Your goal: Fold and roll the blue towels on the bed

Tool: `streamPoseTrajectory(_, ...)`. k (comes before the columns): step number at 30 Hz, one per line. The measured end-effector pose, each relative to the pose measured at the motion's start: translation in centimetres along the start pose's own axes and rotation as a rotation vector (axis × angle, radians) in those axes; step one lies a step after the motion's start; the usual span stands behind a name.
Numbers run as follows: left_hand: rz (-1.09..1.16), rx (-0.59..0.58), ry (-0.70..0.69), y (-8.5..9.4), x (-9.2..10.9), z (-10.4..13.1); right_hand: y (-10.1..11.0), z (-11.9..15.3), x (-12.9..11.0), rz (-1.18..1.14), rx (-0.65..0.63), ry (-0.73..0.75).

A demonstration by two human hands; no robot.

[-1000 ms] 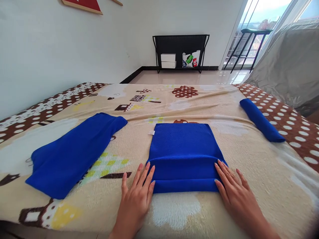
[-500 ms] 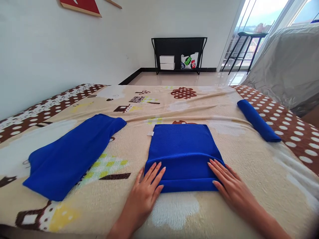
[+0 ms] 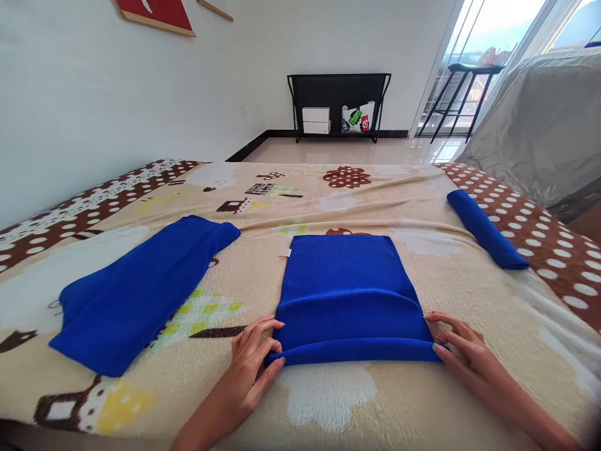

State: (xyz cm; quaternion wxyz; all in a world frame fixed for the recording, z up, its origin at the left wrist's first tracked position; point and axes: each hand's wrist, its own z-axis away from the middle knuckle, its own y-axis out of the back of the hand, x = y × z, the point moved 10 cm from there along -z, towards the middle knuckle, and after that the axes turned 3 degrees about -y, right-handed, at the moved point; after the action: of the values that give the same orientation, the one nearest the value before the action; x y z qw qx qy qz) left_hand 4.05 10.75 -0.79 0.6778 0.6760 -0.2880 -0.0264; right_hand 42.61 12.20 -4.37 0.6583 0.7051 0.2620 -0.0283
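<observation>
A blue cloth (image 3: 347,275) with a small white tag at its left edge lies in front of me, its near edge folded over into a narrow strip. At the strip's left end, my left hand (image 3: 256,357) pinches the fold between thumb and fingers. My right hand (image 3: 462,347) has its thumb and fingertips closed on the strip's right end. To the left, another blue cloth (image 3: 141,294) lies loosely spread at a slant. A rolled blue cloth (image 3: 488,230) rests on the right.
Everything lies on a patterned beige blanket (image 3: 493,313) with brown dotted borders. Beyond it are a black shelf (image 3: 339,94) holding white boxes and a bag, a stool (image 3: 462,94) by the window, and a grey covered object (image 3: 554,119).
Both hands have moved outward, from lying flat on the cloth to gripping the two ends of its folded near edge. The strip now reaches wider to both sides.
</observation>
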Motion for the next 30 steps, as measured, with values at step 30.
streamPoseTrajectory(30, -0.364, 0.179, 0.016, -1.6, 1.6, -2.1, -1.1, -2.2, -4.2, 0.279, 0.161, 0.075)
